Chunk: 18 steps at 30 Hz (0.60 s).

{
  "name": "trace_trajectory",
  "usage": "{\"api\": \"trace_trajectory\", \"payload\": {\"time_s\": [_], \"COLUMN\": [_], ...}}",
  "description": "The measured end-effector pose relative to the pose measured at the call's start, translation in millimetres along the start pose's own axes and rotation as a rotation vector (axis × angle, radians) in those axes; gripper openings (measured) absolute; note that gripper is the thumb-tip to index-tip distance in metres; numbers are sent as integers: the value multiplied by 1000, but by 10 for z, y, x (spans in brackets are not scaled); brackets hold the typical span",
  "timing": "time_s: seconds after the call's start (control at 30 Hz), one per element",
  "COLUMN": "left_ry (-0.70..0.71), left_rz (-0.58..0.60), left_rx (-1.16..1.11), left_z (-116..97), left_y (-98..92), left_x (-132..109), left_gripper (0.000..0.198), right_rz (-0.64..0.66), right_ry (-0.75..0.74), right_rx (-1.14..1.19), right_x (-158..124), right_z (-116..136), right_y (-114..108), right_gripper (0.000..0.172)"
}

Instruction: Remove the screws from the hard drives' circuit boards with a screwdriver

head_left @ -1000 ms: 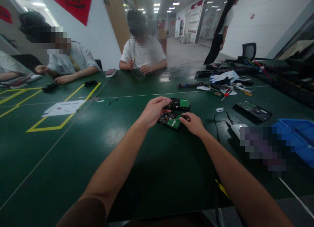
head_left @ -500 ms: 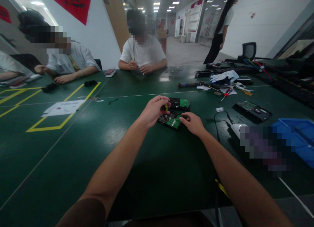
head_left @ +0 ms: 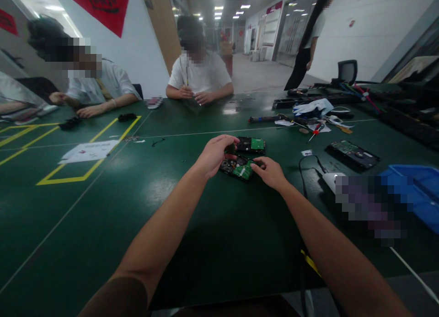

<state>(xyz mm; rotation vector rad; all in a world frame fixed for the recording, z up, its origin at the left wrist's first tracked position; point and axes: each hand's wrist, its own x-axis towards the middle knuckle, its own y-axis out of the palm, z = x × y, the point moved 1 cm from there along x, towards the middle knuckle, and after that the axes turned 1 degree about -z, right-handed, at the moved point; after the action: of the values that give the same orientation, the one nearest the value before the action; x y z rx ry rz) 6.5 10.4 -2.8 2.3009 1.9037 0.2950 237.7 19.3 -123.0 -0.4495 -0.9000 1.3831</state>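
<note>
1. Turned since the earlier frame: the dark handle (head_left: 231,148), its yellow hidden, grasped by the left hand (head_left: 215,155) at ten o'clock of the near hard drive (head_left: 244,171).
2. Right hand (head_left: 270,171) pinches that drive's three o'clock edge, presumably bracing it.
3. Far hard drive (head_left: 257,144) lies at one o'clock.

Counter (head_left: 212,244) w/ 3 HDDs (head_left: 238,169), viz. 1 front drive (head_left: 242,171), 1 rear drive (head_left: 252,144) and 1 R-hand drive (head_left: 353,155), plus 1 blue tray (head_left: 413,182), 1 red-handled tool (head_left: 316,132) and, at far L, 2 sm. blk. clumps (head_left: 126,117). Co-workers (head_left: 202,77), n = 4, i.e. 3 seated (1 partly cut off at L edge) and 1 standing. Surroundings: 1 mesh chair back (head_left: 347,71) in R bkgd., 2 red wall sheets (head_left: 101,8) at L; misc. items (head_left: 313,107) nr. the tool too jumbled to count.
</note>
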Motion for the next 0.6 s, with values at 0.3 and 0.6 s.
{"api": "trace_trajectory", "payload": {"time_s": [0.3, 0.6], "left_ry": [6, 1], "left_rz": [-9, 10], "left_rx": [31, -79], "left_z": [22, 1], "left_y": [-41, -32], "left_x": [34, 25], "left_gripper": [12, 9], "right_rz": [14, 17], "right_ry": [-7, -1], "right_rx": [6, 13], "right_x": [5, -7], "right_z": [-19, -11], "right_y": [4, 3], "right_gripper": [36, 37]}}
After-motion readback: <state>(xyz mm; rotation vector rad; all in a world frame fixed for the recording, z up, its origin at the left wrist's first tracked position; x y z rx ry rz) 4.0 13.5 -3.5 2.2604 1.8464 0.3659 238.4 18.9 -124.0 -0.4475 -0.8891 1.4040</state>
